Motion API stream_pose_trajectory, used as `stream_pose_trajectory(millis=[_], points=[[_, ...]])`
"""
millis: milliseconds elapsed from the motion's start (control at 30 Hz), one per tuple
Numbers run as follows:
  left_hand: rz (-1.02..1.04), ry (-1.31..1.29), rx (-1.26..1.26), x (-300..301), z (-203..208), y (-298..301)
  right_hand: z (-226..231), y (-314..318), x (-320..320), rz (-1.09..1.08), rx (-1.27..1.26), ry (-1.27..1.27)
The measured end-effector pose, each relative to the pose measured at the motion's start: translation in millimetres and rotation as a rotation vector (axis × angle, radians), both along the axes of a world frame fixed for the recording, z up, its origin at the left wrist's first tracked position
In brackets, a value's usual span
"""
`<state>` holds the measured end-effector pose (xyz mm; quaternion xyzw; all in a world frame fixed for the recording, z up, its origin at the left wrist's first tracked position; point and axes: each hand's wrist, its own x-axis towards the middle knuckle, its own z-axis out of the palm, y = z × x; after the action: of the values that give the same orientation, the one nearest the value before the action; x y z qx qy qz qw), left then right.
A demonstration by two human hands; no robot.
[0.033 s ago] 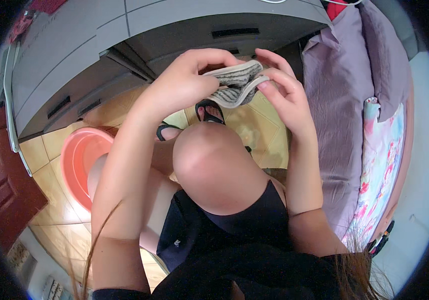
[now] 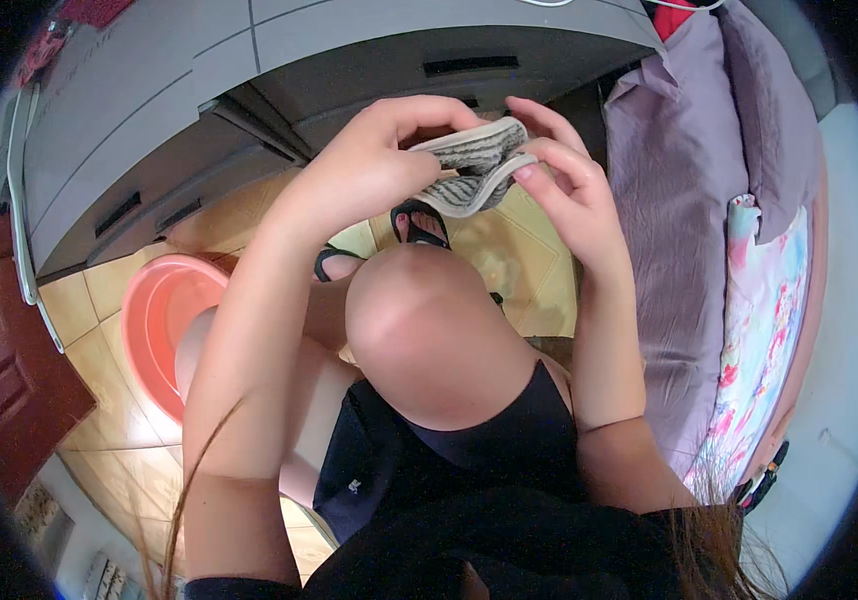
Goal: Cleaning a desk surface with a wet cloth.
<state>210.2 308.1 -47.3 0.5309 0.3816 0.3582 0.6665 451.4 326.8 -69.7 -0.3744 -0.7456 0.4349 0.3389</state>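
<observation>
A grey striped fabric piece with thick cream edging is held up above my raised knee. It is bent so that its edges curl toward each other with a dark gap between them; its exact kind is hard to tell. My left hand grips its left end, thumb at the near side and fingers wrapped over the far side. At the opposite end my right hand pinches the cream edge between thumb and fingers. Part of the fabric is hidden behind my left thumb and fingers.
Grey drawers stand right beyond my hands. A pink basin sits on the tiled floor at the left. On the right is a bed with a mauve cover and flowered cloth. My sandalled feet are below.
</observation>
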Motion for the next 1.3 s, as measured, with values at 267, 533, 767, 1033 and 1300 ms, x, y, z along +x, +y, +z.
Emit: stream_pose_trajectory(millis=[267, 533, 767, 1033, 1300], points=[[0.002, 0.085, 0.068, -2, 1, 1, -6, -5, 1, -0.087, -0.316, 0.241], [0.083, 0.282, 0.201, -1, -7, -2, -6, -6, -15, -0.336, -0.173, 0.269], [0.013, 0.351, 0.116, -1, -12, 1, -10, 4, 9, -0.284, -0.382, 0.023], [0.075, 0.023, 0.048, -8, -8, 7, 31, -6, 21, -0.218, -0.304, 0.203], [-0.030, 0.200, 0.069, 23, -39, -1, 98, -35, 66, -0.206, 0.098, 0.253]])
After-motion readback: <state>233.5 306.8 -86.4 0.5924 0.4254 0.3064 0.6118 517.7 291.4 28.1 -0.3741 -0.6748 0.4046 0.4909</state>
